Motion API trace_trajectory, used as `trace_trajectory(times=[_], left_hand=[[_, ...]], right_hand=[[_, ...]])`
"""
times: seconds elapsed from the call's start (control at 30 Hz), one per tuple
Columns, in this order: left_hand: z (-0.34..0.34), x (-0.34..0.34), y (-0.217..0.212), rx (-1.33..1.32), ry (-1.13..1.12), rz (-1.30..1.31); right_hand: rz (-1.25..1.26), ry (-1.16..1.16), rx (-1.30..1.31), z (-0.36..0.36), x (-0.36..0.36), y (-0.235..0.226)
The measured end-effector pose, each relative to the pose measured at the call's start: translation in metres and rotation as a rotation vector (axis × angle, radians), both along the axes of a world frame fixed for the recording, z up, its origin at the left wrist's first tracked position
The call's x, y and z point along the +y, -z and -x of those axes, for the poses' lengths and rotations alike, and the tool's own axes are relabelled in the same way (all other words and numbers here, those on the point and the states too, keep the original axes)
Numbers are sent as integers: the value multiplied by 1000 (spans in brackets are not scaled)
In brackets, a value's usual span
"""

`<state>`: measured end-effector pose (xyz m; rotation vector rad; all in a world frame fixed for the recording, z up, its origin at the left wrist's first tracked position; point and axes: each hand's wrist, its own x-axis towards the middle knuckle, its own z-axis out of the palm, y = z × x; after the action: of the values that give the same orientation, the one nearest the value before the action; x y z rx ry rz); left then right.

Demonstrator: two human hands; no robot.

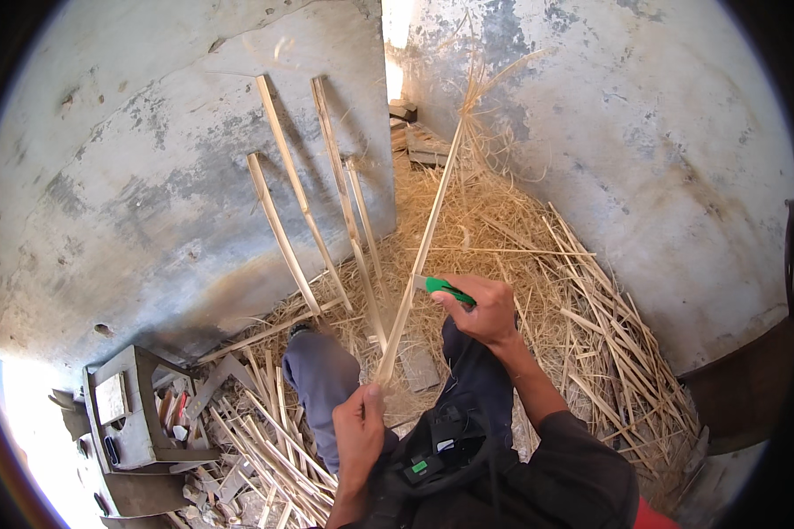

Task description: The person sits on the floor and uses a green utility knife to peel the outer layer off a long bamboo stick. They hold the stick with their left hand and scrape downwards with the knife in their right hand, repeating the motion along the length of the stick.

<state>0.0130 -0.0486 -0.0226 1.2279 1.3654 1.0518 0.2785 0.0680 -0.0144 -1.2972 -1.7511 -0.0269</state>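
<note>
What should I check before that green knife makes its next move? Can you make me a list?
1. Knife held: ok, the right hand grips the green knife.
2. Wood strip held: ok, the left hand grips the near end of the wood strip.
3. Left hand apart from the blade: ok, it is lower down the strip.
4. Far end tidy: not ok, thin curls fan out there.
5. Floor clear: not ok, straw-coloured shavings cover much of it.
6. Blade sharp: cannot tell.
</note>
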Motion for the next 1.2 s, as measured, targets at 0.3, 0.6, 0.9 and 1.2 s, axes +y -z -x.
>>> trace_trajectory(times=[0.3,0.6,0.9,1.2], left_hand=[[9,-4,4,42,-14,-32],[12,-9,6,33,-37,-8],[21,-36,4,120,49,93],[37,-21,10,-63,119,167]], right_hand=[[-50,-56,5,2,8,5],[-48,-74,9,5,11,3],[107,320,77,-72,68,18],[188,233,449,-85,71,26]])
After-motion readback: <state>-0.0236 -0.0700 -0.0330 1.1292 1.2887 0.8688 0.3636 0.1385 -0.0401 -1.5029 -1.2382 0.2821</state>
